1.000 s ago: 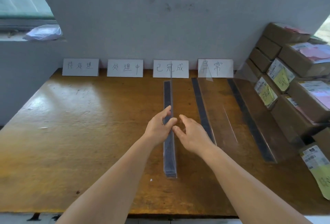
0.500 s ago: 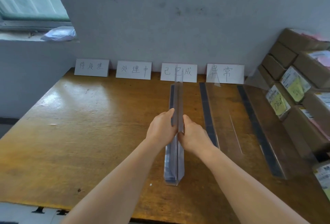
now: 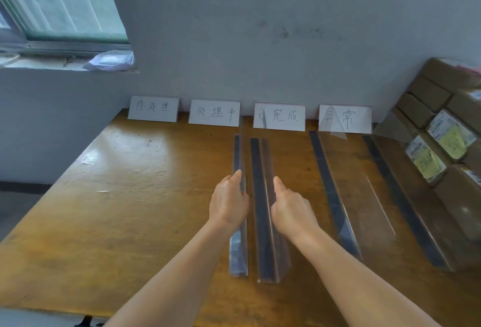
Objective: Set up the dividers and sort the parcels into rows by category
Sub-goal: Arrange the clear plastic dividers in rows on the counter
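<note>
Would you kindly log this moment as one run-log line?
step: setting dividers | left hand: holds left divider | right hand: holds second divider | parcels: stacked at right, unsorted

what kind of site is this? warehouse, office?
Probably a small parcel-sorting bench in a back room, not a full warehouse. Stacked cardboard parcels with shipping labels sit at the right, four handwritten category cards lean against the wall, and clear dividers lie on a worn wooden table.

Both forearms bare, no sleeves; hands (image 3: pixel 229 204) ungloved.
</note>
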Demonstrator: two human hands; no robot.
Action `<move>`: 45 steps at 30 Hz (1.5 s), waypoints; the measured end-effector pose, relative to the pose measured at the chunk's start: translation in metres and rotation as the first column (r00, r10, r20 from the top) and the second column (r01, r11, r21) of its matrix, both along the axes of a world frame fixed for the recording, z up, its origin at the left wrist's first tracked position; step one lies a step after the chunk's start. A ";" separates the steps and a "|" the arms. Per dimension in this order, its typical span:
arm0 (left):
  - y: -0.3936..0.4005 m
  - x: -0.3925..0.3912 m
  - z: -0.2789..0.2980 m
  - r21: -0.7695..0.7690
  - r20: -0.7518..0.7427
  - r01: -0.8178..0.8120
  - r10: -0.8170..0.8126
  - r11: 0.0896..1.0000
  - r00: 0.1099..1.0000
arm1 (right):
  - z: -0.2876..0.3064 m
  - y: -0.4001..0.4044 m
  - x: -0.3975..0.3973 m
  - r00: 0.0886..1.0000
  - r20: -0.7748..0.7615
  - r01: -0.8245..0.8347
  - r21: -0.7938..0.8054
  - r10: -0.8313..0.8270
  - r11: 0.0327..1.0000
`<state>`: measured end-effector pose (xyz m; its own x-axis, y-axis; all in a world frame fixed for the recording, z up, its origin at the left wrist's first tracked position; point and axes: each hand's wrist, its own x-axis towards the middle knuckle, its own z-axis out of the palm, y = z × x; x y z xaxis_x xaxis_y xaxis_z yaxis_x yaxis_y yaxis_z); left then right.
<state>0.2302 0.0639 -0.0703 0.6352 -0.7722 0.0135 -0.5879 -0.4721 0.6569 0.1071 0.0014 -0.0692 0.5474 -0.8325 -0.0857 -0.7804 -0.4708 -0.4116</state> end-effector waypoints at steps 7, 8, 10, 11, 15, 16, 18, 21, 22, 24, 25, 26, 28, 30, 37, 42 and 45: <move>0.042 0.069 -0.003 -0.002 0.068 -0.020 0.020 1.000 0.997 | -0.004 0.026 0.051 0.996 0.012 0.089 -0.039 -0.089 0.995; 0.045 0.077 -0.003 0.004 0.073 -0.015 0.014 1.000 0.997 | -0.004 0.028 0.057 0.995 0.001 0.103 -0.054 -0.103 0.993; 0.050 0.087 -0.004 -0.007 0.075 0.014 -0.014 1.000 0.997 | -0.002 0.026 0.066 0.991 -0.033 0.128 -0.080 -0.131 0.989; 0.052 0.091 -0.004 -0.015 0.075 0.033 -0.031 0.999 0.997 | -0.002 0.025 0.069 0.989 -0.047 0.139 -0.088 -0.143 0.986; 0.052 0.099 -0.006 -0.045 0.042 0.054 -0.052 0.998 0.998 | -0.004 0.018 0.079 0.980 -0.062 0.179 -0.121 -0.187 0.976; 0.051 0.101 -0.006 -0.050 0.033 0.050 -0.049 0.997 0.998 | -0.006 0.016 0.082 0.978 -0.063 0.187 -0.130 -0.197 0.974; 0.049 0.104 -0.007 -0.049 0.028 0.039 -0.037 0.998 0.999 | -0.008 0.013 0.086 0.975 -0.057 0.205 -0.139 -0.214 0.969; 0.049 0.107 -0.007 -0.032 0.029 0.030 -0.029 0.999 0.999 | -0.013 0.009 0.090 0.971 -0.026 0.232 -0.149 -0.238 0.961; 0.049 0.108 -0.007 -0.031 0.024 0.033 -0.032 0.999 0.999 | -0.013 0.008 0.092 0.969 -0.019 0.239 -0.154 -0.245 0.959; 0.049 0.108 -0.007 -0.032 0.009 0.039 -0.038 0.999 0.999 | -0.013 0.005 0.093 0.969 -0.012 0.242 -0.163 -0.247 0.957; 0.049 0.108 -0.007 -0.033 0.005 0.042 -0.042 0.999 0.999 | -0.013 0.003 0.094 0.970 -0.012 0.237 -0.167 -0.242 0.957; 0.049 0.108 -0.007 -0.034 0.001 0.047 -0.047 0.998 0.999 | -0.012 0.001 0.094 0.971 -0.017 0.232 -0.168 -0.239 0.958; 0.048 0.107 -0.008 -0.039 -0.006 0.055 -0.055 0.998 0.998 | -0.010 -0.002 0.094 0.973 -0.041 0.219 -0.173 -0.229 0.960; 0.048 0.106 -0.009 -0.044 -0.008 0.057 -0.058 0.997 0.998 | -0.008 -0.006 0.093 0.973 -0.061 0.206 -0.181 -0.220 0.962; 0.046 0.105 -0.011 -0.059 0.013 0.054 -0.053 0.997 0.998 | -0.006 -0.010 0.092 0.976 -0.076 0.188 -0.195 -0.206 0.963; 0.046 0.106 -0.012 -0.050 -0.003 0.045 -0.045 0.998 0.999 | -0.005 -0.008 0.093 0.982 -0.096 0.148 -0.165 -0.165 0.975; 0.046 0.108 -0.013 -0.043 -0.007 0.055 -0.055 0.998 0.998 | -0.004 -0.003 0.094 0.986 -0.101 0.120 -0.114 -0.132 0.986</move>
<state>0.3378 0.1104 -0.0834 0.5921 -0.8048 0.0422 -0.6066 -0.4105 0.6809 0.2006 -0.0017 -0.0731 0.4300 -0.9017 -0.0447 -0.8731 -0.4027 -0.2746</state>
